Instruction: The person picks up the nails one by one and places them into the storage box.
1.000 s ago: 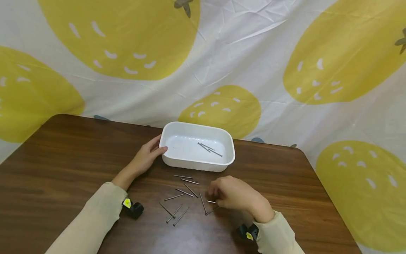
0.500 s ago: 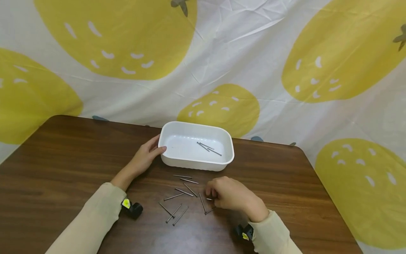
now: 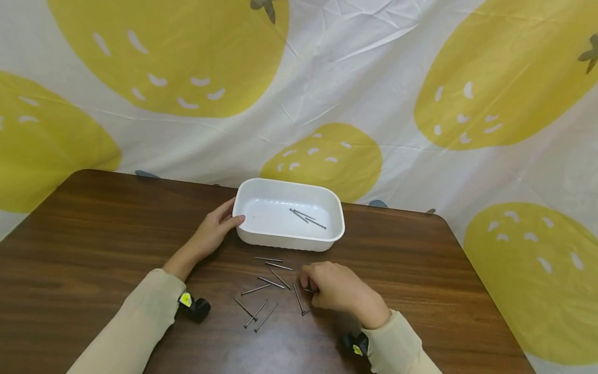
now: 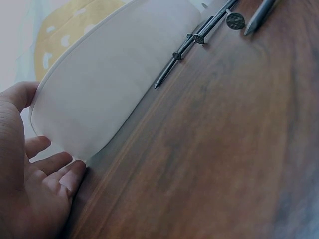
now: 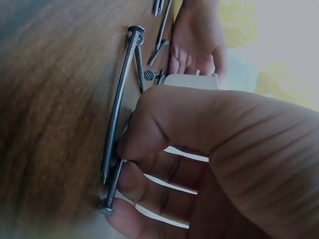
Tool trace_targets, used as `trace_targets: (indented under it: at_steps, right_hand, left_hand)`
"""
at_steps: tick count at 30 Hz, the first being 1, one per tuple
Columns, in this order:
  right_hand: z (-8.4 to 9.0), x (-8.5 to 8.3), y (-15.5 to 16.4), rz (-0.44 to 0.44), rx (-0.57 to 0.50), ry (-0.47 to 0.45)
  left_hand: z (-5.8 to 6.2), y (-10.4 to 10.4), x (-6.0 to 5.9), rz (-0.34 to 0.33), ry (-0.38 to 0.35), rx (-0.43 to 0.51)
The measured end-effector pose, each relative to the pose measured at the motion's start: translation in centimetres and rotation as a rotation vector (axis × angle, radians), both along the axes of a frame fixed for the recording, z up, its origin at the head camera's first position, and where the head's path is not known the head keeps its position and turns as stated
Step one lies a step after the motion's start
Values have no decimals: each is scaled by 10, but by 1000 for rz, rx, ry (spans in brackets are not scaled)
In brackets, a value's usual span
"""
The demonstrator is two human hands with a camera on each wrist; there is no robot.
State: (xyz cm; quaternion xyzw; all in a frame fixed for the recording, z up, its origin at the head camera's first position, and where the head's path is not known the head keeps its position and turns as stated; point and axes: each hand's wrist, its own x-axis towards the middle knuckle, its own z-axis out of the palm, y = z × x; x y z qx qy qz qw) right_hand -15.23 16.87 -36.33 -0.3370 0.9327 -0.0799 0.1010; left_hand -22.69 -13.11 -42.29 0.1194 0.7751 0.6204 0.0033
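**Right hand has a nail (image 5: 114,185) pinched, low over the bench (image 3: 420,259)**

From where I stand, this looks like the picking-up step: one nail is being taken out of the loose scatter. The right hand (image 3: 341,288) has its thumb and fingertips closed on it, a proper pinch rather than a hover. The left hand (image 3: 212,228) grasps the near-left end of the white tray (image 3: 280,241), thumb over the rim and fingers against the outside, as if to steady it.

The nail sits slantwise in the right grip. Its flat head and a good length of shaft poke out past the fingertips; the rest slips behind the thumb, so I can't make out the point, nor whether the head touches the wood. A longer-looking neighbour nail (image 5: 119,102) lies just beside the thumb, running nearly alongside, its tip close to the pinched shaft.

To my eye the next move calls for a firm pinch and a straight lift, clear of that neighbour so it isn't dragged along. More loose nails (image 3: 255,289) lie to the left of the right hand, in front of the tray, and three tray nails (image 3: 315,224) rest inside it towards the right.
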Motion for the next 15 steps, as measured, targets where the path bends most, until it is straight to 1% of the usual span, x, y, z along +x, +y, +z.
trace_targets:
  at_steps: [9,15]
  right_hand:
    - [2,1,-1,0,19,3]
    - [2,1,2,12,43,29]
  left_hand:
    - [-2,0,-1,3,-7,-23]
    - [-2,0,-2,4,1,-18]
